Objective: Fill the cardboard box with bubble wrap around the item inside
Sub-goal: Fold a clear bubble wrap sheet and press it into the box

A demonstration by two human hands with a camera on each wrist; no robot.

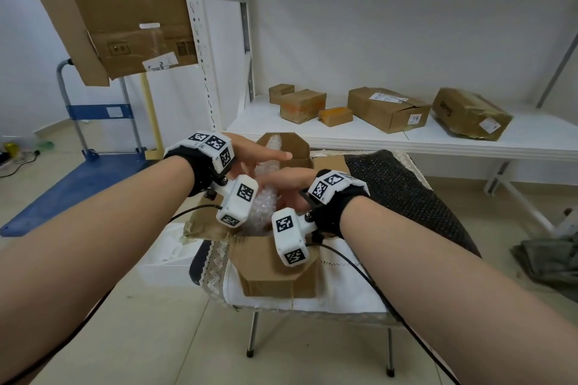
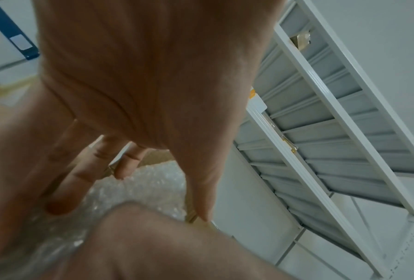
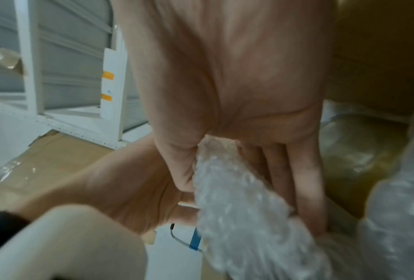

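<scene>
An open cardboard box [image 1: 275, 266] stands on a chair, flaps spread. Clear bubble wrap [image 1: 266, 206] fills its middle and rises against the far flap. The item inside is hidden under it. My left hand [image 1: 266, 156] reaches over the box from the left, fingers straight; in the left wrist view the left hand [image 2: 134, 204] hovers at the bubble wrap [image 2: 153, 180]. My right hand [image 1: 281, 180] lies just below it, pointing left. In the right wrist view the right hand [image 3: 249, 208] holds a bunched strip of bubble wrap [image 3: 249, 246] between thumb and straight fingers.
The chair has a dark mesh back [image 1: 406, 197] and a white cloth seat [image 1: 328, 297]. Behind it a low white shelf [image 1: 531, 137] carries several cardboard boxes. A blue cart [image 1: 78, 178] stands at the left. A white box [image 1: 169, 247] lies beside the chair.
</scene>
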